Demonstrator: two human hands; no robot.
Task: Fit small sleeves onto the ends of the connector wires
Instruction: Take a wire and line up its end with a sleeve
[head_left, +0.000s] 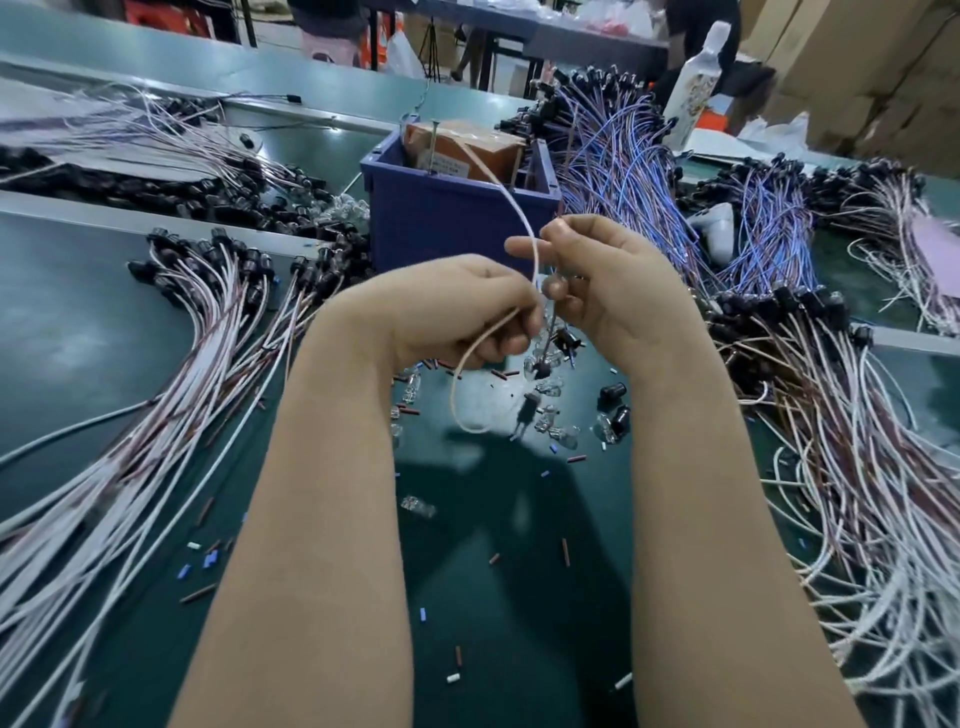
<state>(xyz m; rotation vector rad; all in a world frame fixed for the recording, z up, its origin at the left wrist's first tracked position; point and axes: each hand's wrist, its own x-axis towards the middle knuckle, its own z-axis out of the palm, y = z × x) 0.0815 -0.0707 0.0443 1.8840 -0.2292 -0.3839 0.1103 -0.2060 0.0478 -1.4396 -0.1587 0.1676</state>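
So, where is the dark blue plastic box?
Head view, upper centre: the dark blue plastic box stands beyond the left hand and right hand, left of the blue-wire bundle.

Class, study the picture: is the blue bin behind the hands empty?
No, the blue bin holds a brown box with a label on it.

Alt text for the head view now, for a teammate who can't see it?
Two hands work a thin white wire above a green table: the left hand pinches its loop, the right hand grips it higher up. Heaped wire bundles lie on both sides, a blue bin behind, glass bulbs and sleeve pieces scattered below.
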